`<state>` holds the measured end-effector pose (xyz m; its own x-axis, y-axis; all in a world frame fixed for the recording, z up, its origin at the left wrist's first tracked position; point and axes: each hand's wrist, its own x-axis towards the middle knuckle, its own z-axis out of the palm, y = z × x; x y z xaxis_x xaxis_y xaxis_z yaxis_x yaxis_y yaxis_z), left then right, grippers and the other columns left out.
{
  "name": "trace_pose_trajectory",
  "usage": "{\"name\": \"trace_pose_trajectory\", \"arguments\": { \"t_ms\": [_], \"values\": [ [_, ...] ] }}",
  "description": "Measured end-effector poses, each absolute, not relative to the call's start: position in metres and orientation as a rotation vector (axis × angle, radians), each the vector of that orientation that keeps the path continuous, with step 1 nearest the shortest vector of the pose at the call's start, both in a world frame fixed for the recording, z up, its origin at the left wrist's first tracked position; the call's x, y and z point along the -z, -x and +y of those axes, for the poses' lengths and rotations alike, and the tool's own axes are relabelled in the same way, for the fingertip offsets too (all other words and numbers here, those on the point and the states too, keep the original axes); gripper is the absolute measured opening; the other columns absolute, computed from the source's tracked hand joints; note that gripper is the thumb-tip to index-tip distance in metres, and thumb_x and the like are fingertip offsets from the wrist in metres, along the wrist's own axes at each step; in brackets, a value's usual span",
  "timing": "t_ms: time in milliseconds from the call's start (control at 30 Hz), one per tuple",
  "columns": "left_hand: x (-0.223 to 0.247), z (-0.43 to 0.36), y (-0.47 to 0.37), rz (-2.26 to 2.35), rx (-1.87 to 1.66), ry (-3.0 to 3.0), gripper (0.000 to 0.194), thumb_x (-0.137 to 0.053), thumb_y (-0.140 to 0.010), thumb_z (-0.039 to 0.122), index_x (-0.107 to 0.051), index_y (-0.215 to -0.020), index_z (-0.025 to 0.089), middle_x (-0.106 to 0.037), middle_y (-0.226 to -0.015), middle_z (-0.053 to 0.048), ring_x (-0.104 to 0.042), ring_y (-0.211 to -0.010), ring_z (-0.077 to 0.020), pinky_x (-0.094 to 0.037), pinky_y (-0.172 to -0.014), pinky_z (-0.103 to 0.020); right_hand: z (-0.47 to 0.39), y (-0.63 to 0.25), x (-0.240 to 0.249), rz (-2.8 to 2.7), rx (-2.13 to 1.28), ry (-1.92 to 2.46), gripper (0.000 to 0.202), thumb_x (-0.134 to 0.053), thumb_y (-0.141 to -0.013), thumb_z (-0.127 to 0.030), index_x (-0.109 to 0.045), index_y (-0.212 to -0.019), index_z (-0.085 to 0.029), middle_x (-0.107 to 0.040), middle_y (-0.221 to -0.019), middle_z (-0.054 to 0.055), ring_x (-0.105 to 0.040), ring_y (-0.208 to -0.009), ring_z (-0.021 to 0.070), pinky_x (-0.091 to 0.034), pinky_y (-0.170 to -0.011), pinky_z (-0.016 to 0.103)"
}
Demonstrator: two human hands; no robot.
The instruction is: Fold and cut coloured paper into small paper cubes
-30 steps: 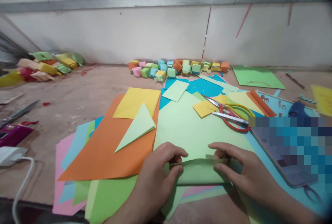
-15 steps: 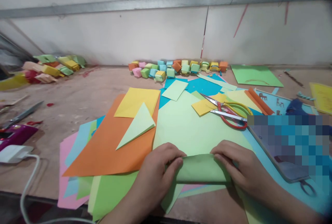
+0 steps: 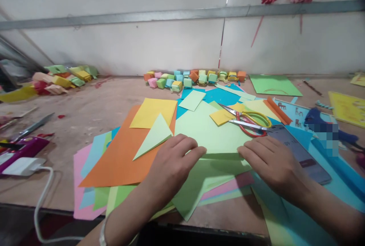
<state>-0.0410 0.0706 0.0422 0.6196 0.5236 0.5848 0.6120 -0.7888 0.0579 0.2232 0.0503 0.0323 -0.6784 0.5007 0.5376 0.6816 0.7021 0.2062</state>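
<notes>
My left hand [image 3: 179, 154] and my right hand [image 3: 266, 158] pinch the two sides of a light green paper [image 3: 222, 155], whose near edge lies between them above other green sheets. Left of my left hand, a pale green folded triangle [image 3: 154, 137] rests on an orange sheet [image 3: 114, 162], with a yellow square [image 3: 154, 113] behind it. Scissors with red and yellow handles [image 3: 251, 120] lie beyond my right hand. A phone [image 3: 305, 158] sits partly behind that hand.
Small coloured paper boxes [image 3: 188, 80] line the wall. More folded pieces [image 3: 68, 78] are heaped at the back left. On the left are a purple tool [image 3: 28, 151] and a white charger with cable [image 3: 24, 166]. A green sheet [image 3: 275, 85] lies at the back right.
Both hands have moved away from me, toward the back of the table. The rolled or folded green strip between them now appears flatter, and more green paper shows below. The view has shifted slightly.
</notes>
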Motion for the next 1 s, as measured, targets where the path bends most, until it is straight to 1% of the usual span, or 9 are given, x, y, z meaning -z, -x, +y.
{"name": "trace_pose_trajectory", "arguments": {
  "t_ms": [100,167,233,367,467,600,733,867,1000],
  "values": [
    [-0.038,0.072,0.043,-1.229,0.921,2.915,0.025,-0.048,-0.091,0.006,-0.071,-0.09,0.015,-0.065,-0.075,-0.004,-0.059,-0.068,-0.0157,-0.044,-0.058,-0.025,0.055,-0.221,-0.033,-2.43,0.189,1.087,0.026,-0.04,-0.095,-0.01,-0.063,-0.083,-0.016,-0.063,-0.075,0.006,-0.056,-0.069,0.0171,-0.041,-0.064,0.029],
    [-0.037,0.075,0.043,-1.496,0.855,3.054,0.022,-0.052,-0.089,0.008,-0.072,-0.091,0.017,-0.067,-0.076,-0.003,-0.062,-0.07,-0.0145,-0.045,-0.06,-0.023,0.061,-0.217,-0.032,-2.411,-0.074,1.215,0.025,-0.041,-0.094,-0.012,-0.061,-0.079,-0.017,-0.061,-0.071,0.003,-0.054,-0.065,0.0145,-0.039,-0.06,0.025],
    [-0.036,0.081,0.041,-1.741,0.737,3.097,0.02,-0.056,-0.087,0.009,-0.073,-0.09,0.018,-0.07,-0.08,-0.002,-0.064,-0.075,-0.0151,-0.047,-0.065,-0.024,0.069,-0.212,-0.03,-2.433,-0.209,1.372,0.023,-0.044,-0.091,-0.012,-0.058,-0.073,-0.018,-0.059,-0.068,0.001,-0.053,-0.062,0.0132,-0.036,-0.057,0.024],
    [-0.032,0.097,0.032,-2.031,0.484,3.004,0.017,-0.057,-0.084,0.011,-0.072,-0.089,0.019,-0.073,-0.081,-0.001,-0.064,-0.075,-0.0164,-0.045,-0.067,-0.026,0.083,-0.202,-0.019,-2.526,0.002,1.582,0.022,-0.049,-0.083,-0.009,-0.052,-0.063,-0.018,-0.054,-0.063,0.0,-0.047,-0.057,0.012,-0.024,-0.051,0.026],
    [-0.028,0.104,0.026,-2.015,0.343,2.976,0.016,-0.055,-0.084,0.012,-0.069,-0.083,0.019,-0.072,-0.079,-0.001,-0.063,-0.073,-0.0168,-0.041,-0.063,-0.026,0.086,-0.199,-0.008,-2.534,0.176,1.578,0.021,-0.048,-0.079,-0.005,-0.053,-0.062,-0.017,-0.052,-0.061,0.002,-0.042,-0.057,0.0136,-0.019,-0.053,0.029],
    [-0.025,0.109,0.021,-1.937,0.274,2.977,0.016,-0.053,-0.082,0.011,-0.066,-0.077,0.019,-0.072,-0.082,-0.003,-0.062,-0.076,-0.0183,-0.038,-0.063,-0.027,0.085,-0.199,0.005,-2.52,0.31,1.527,0.022,-0.047,-0.074,0.001,-0.056,-0.064,-0.016,-0.053,-0.063,0.005,-0.039,-0.06,0.0165,-0.018,-0.057,0.032],
    [-0.023,0.111,0.018,-1.872,0.195,2.956,0.021,-0.048,-0.079,0.006,-0.063,-0.072,0.018,-0.069,-0.077,-0.004,-0.059,-0.073,-0.0182,-0.034,-0.06,-0.027,0.084,-0.201,0.011,-2.506,0.387,1.475,0.024,-0.045,-0.074,0.004,-0.057,-0.065,-0.015,-0.053,-0.064,0.006,-0.037,-0.061,0.0173,-0.018,-0.059,0.033],
    [-0.021,0.108,0.016,-1.819,0.158,2.908,0.016,-0.048,-0.081,0.009,-0.061,-0.082,0.018,-0.065,-0.075,-0.003,-0.056,-0.069,-0.0174,-0.03,-0.056,-0.027,0.084,-0.2,0.015,-2.499,0.402,1.449,0.023,-0.045,-0.074,0.004,-0.055,-0.065,-0.016,-0.052,-0.063,0.005,-0.036,-0.06,0.0169,-0.018,-0.058,0.032],
    [-0.02,0.101,0.014,-1.722,0.082,2.858,0.017,-0.046,-0.085,0.009,-0.058,-0.078,0.018,-0.057,-0.069,-0.003,-0.05,-0.065,-0.0178,-0.024,-0.052,-0.029,0.084,-0.2,0.017,-2.475,0.38,1.462,0.023,-0.045,-0.081,-0.001,-0.054,-0.067,-0.016,-0.052,-0.063,0.004,-0.038,-0.059,0.0162,-0.018,-0.058,0.032]
  ]
}}
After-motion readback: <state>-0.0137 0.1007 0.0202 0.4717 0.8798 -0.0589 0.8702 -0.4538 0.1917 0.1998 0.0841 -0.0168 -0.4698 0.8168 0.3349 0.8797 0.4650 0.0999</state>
